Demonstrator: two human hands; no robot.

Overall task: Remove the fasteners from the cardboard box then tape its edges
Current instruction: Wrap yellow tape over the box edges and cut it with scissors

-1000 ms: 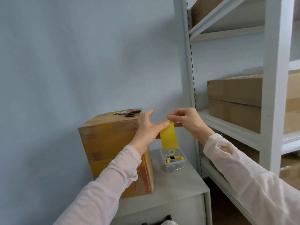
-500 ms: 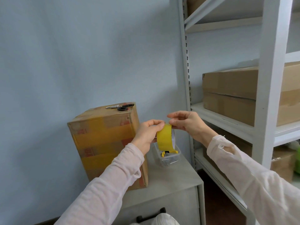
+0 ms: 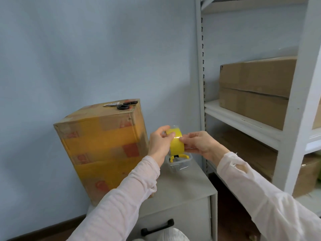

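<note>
Yellow tape in hand beside the cardboard box [image 3: 102,146]

Our left hand [image 3: 159,143] and right hand [image 3: 199,144] both pinch the tape roll [image 3: 175,141], fingers curled around it, above a clear container [image 3: 179,163].

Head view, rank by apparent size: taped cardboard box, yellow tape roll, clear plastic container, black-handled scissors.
1. taped cardboard box
2. yellow tape roll, clear plastic container: alike; roll nearer, container partly hidden
3. black-handled scissors

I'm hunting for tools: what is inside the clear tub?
A yellow-and-black tool shows in the tub. The tape roll held in front covers its upper part, so anything else inside stays hidden.
</note>
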